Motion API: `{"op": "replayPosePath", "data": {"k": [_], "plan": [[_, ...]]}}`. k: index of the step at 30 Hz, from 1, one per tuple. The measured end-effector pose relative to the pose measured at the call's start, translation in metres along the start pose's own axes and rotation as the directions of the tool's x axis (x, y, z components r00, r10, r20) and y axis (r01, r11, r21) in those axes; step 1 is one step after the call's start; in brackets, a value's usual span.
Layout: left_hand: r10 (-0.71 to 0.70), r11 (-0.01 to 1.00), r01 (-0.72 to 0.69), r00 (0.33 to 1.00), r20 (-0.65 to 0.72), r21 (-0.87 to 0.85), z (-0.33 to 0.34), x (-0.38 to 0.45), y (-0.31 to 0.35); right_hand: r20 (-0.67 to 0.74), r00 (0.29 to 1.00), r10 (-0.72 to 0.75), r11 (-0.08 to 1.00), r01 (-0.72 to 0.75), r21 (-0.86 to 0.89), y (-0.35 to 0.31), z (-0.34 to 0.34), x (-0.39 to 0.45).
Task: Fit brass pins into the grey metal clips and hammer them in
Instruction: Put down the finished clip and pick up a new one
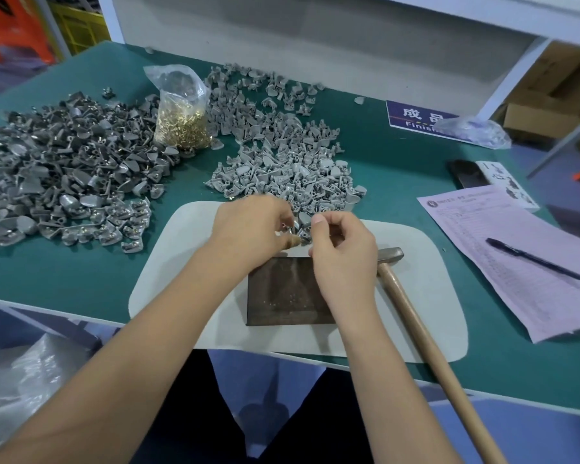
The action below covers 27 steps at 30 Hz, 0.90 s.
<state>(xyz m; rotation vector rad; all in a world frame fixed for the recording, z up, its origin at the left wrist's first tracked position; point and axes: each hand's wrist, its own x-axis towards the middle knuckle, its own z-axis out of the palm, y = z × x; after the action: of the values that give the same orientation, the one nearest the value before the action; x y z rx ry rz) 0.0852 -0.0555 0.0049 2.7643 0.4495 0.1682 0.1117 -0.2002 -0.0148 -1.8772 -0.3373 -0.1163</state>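
My left hand (pixel 252 229) and my right hand (pixel 340 252) meet over the far edge of a white mat (pixel 181 296). Between their fingertips they pinch a small grey metal clip (pixel 300 229); my fingers hide most of it, and I cannot tell whether a pin is in it. Just below lies a dark metal block (pixel 282 293). A hammer (pixel 416 316) with a wooden handle lies on the mat to the right. A clear bag of brass pins (pixel 183 125) stands at the back. Loose grey clips (pixel 282 162) are heaped behind my hands.
A large heap of darker clips (pixel 57 169) covers the green table's left side. On the right lie a pink form (pixel 516 262) with a black pen (pixel 536 259), a blue sign (pixel 416 118) and a crumpled plastic bag (pixel 476 132). The table's front edge runs near my body.
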Motion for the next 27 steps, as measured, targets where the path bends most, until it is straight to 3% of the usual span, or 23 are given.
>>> {"op": "replayPosePath", "data": {"k": [5,8,11,13,16,20,22,27], "plan": [[-0.102,0.981,0.101,0.995,-0.003,0.163,0.007,0.013,0.018,-0.003,0.999,-0.040,0.997,0.040,-0.071,0.000,0.001,-0.001],[-0.125,0.989,0.124,0.992,0.016,0.086,0.011,0.011,0.015,-0.004,0.999,-0.035,0.998,0.035,-0.052,0.001,0.000,-0.001],[-0.145,0.987,0.147,0.989,0.033,-0.060,0.008,0.000,0.006,-0.008,0.999,-0.042,0.998,0.041,-0.044,0.000,0.000,-0.002],[-0.161,0.945,0.161,0.987,0.024,-0.286,0.003,-0.009,-0.001,-0.016,0.999,-0.042,0.999,0.042,-0.032,0.000,0.000,-0.001],[-0.125,0.784,0.075,0.991,-0.038,-0.616,-0.001,-0.030,-0.006,-0.018,0.999,-0.050,0.998,0.049,-0.038,0.001,-0.001,-0.002],[-0.086,0.589,-0.034,0.991,-0.104,-0.807,-0.004,-0.059,-0.001,-0.014,0.998,-0.054,0.997,0.054,-0.050,0.001,-0.001,-0.001],[-0.052,0.612,-0.030,0.996,-0.078,-0.790,-0.005,-0.068,0.000,-0.010,0.999,-0.049,0.998,0.049,-0.050,0.002,0.000,-0.001],[0.093,0.805,-0.024,0.992,0.085,-0.593,-0.003,-0.079,-0.001,-0.022,0.999,-0.047,0.999,0.048,0.019,-0.002,-0.003,-0.002]]}}
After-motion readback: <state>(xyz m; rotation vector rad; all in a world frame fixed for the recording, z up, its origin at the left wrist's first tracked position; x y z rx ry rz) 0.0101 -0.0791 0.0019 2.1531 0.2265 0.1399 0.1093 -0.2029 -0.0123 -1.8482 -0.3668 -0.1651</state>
